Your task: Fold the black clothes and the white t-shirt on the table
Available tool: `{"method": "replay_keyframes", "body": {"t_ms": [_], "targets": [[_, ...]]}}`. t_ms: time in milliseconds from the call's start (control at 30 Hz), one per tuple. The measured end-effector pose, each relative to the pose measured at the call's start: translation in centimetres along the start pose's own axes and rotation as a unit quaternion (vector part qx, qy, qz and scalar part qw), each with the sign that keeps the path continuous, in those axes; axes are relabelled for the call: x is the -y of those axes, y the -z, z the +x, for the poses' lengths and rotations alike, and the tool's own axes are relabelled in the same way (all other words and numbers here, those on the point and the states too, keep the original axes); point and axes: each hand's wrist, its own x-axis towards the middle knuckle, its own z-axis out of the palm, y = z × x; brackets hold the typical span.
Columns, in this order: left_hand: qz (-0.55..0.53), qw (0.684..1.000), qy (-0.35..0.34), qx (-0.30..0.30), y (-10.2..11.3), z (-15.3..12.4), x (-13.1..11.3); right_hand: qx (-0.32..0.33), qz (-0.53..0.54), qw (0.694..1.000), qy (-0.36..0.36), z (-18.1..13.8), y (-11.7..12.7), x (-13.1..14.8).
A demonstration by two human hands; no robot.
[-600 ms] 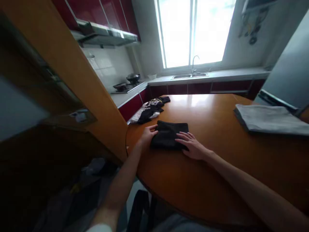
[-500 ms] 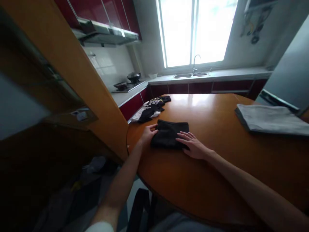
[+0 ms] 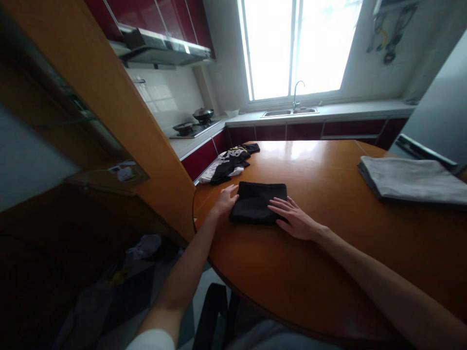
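A folded black cloth [image 3: 257, 201] lies flat on the round wooden table [image 3: 328, 253]. My left hand [image 3: 225, 200] rests against the cloth's left edge, its fingers curled onto the fabric. On the cloth's right side my right hand [image 3: 294, 218] lies flat, fingers stretched out and apart, the fingertips on the fabric. Neither hand lifts the cloth.
A crumpled black-and-white garment [image 3: 228, 164] lies at the table's far left edge. A folded grey cloth [image 3: 410, 179] sits at the right. A wooden partition [image 3: 120, 121] stands close on the left. Behind are a counter with a sink [image 3: 290, 112] and a stove [image 3: 193, 126].
Both hands stay on the black cloth with almost no shift. The view has tilted slightly.
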Motion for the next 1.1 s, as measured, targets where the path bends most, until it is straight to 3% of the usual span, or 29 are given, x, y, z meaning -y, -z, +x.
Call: {"method": "replay_keyframes", "body": {"t_ms": [167,333,467,633,733,933,1100], "targets": [[0.116,0.987,-0.095,0.057,-1.8,1.7,-3.4,-0.003,-0.001,1.0,-0.022,0.3,-0.4,0.0],[0.211,0.971,-0.024,0.11,-4.6,1.6,-3.9,0.029,0.019,0.999,-0.03,0.1,-1.5,0.3],[0.21,0.97,-0.009,0.122,-5.2,1.5,-2.8,0.009,0.062,0.996,-0.065,0.2,-1.4,-0.8],[0.212,0.97,-0.006,0.121,-5.2,1.6,-2.8,-0.091,0.056,0.961,-0.256,2.2,0.0,-3.7],[0.21,0.97,-0.008,0.119,-5.2,1.6,-3.0,-0.088,0.024,0.933,-0.347,5.0,0.2,-3.8],[0.207,0.972,-0.009,0.113,-5.2,1.5,-2.9,-0.017,-0.028,0.947,-0.318,10.2,-3.0,-1.9],[0.203,0.974,-0.014,0.103,-5.4,1.4,-2.6,0.037,-0.047,0.95,-0.305,8.5,-4.2,-4.6]]}}
